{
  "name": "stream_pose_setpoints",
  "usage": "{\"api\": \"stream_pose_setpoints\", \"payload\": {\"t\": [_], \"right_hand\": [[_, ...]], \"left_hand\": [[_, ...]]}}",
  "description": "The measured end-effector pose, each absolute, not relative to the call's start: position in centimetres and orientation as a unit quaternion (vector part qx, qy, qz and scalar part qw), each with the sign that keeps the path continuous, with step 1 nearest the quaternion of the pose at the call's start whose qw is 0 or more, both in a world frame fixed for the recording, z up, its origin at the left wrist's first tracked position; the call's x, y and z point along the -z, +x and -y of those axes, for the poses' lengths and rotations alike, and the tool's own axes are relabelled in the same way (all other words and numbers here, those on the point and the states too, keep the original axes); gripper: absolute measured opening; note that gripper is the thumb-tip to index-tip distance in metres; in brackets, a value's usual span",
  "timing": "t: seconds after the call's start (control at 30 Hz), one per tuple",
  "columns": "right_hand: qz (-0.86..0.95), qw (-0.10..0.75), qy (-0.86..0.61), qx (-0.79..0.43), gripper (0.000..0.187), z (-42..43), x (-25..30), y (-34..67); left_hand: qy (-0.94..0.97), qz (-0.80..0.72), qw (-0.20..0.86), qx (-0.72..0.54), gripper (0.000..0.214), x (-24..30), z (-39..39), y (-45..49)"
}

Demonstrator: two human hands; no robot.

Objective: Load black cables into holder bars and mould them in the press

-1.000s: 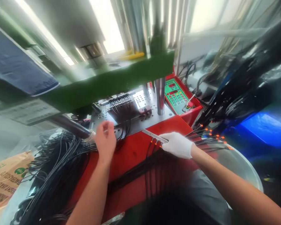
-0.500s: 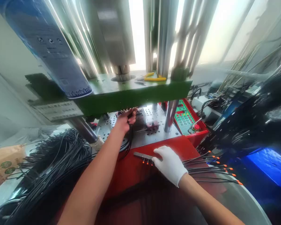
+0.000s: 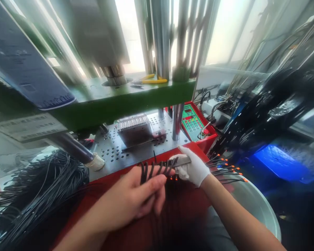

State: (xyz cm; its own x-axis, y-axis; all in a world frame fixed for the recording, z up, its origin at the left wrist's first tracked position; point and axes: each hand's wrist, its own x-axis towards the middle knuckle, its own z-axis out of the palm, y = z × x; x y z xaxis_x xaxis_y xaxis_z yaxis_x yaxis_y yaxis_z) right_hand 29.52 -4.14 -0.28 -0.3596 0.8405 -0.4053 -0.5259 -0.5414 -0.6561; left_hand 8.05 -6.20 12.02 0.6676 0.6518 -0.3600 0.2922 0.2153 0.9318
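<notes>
Several black cables (image 3: pixel 144 171) stand up out of my left hand (image 3: pixel 140 195), which is bare and closed around them above the red table front. Close beside it, my right hand (image 3: pixel 195 167) wears a white glove and grips a narrow grey metal bar (image 3: pixel 182 161). The cables' upper ends are alongside the bar; whether they touch it I cannot tell. Small orange tips show just below the bar. Behind both hands, a metal mould block (image 3: pixel 134 134) with a row of slots on top sits on the perforated press plate (image 3: pixel 112 150).
A green press beam (image 3: pixel 131 99) spans above the plate, with yellow-handled pliers (image 3: pixel 154 81) on top. A red control box (image 3: pixel 196 122) stands right. Piled black cables (image 3: pixel 65 177) lie left; orange-tipped cables (image 3: pixel 225 170) extend over a round pale container (image 3: pixel 270 212).
My left hand has come back from the mould block to the table front with the cables. My right hand has picked up the metal bar. The view has shifted to the right.
</notes>
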Motion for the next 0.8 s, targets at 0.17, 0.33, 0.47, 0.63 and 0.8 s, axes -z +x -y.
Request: {"api": "stream_pose_setpoints", "payload": {"t": [0.17, 0.33, 0.47, 0.63, 0.8], "right_hand": [[0.365, 0.411, -0.479, -0.685, 0.048, 7.0, -0.1, 32.1], [0.376, 0.540, -0.506, -0.557, 0.040, 8.4, 0.2, 33.8], [0.374, 0.579, -0.480, -0.543, 0.038, 8.9, 0.3, 34.8], [0.389, 0.579, -0.449, -0.559, 0.036, 9.5, 0.9, 34.6], [0.329, 0.584, -0.435, -0.601, 0.037, 10.7, 1.7, 33.5]], "left_hand": [[0.618, -0.412, 0.665, -0.074, 0.036, -9.5, 11.4, 10.4], [0.484, -0.333, 0.799, -0.127, 0.064, -1.4, 14.7, 12.4], [0.416, -0.317, 0.828, -0.204, 0.072, 1.3, 12.6, 12.1], [0.251, -0.374, 0.823, -0.346, 0.063, -2.1, 8.8, 11.7], [0.251, -0.375, 0.800, -0.396, 0.053, -2.8, 8.0, 12.0]]}}
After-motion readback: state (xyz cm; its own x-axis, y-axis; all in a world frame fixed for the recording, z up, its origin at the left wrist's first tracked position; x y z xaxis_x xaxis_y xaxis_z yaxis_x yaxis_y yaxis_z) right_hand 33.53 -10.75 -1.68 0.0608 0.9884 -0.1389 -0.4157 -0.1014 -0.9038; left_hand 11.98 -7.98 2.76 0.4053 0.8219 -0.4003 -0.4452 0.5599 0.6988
